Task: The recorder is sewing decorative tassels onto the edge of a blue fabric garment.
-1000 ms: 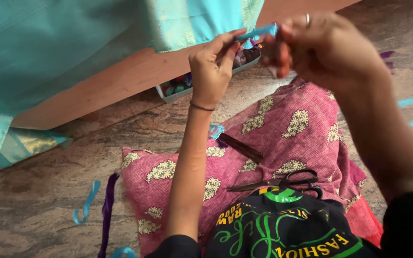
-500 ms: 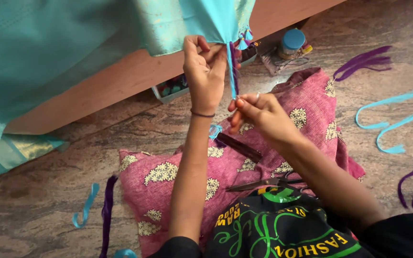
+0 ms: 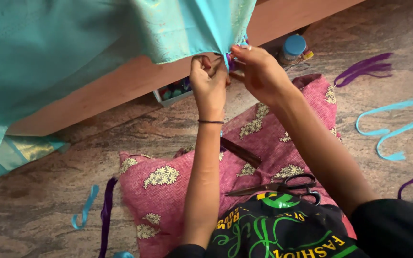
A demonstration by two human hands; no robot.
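- Left hand [image 3: 209,82] is closed, pinching the gathered bottom edge of the turquoise cloth [image 3: 120,33] that hangs off a wooden ledge [image 3: 120,88].
- Right hand [image 3: 259,71] sits just beside it, fingertips pinched on the same spot, where a small purple and turquoise tassel [image 3: 229,62] shows between the 2 hands.
- Step in hand, as I judge it: fixing or knotting the tassel onto the cloth hem. Both hands are busy at 1 point; the work is fine, fingertip stuff.
- Next move likely calls for steady tension from the left pinch while the right fingers work the threads tight; letting go early could slacken the knot.
- Black scissors [image 3: 283,185] lie on the pink flowered cushion [image 3: 168,186] on the lap, well apart from both hands. A dark comb [image 3: 240,152] lies on the same cushion, near the left forearm.
- Floor is mottled brown stone [image 3: 72,153]. Loose turquoise ribbon strips [image 3: 393,129] and purple threads [image 3: 364,67] lie to the right; a short blue strip [image 3: 84,210] and a purple strip [image 3: 105,215] to the left.
- Under the ledge: a small tray of bits [image 3: 173,91] and a blue-capped jar [image 3: 292,48].
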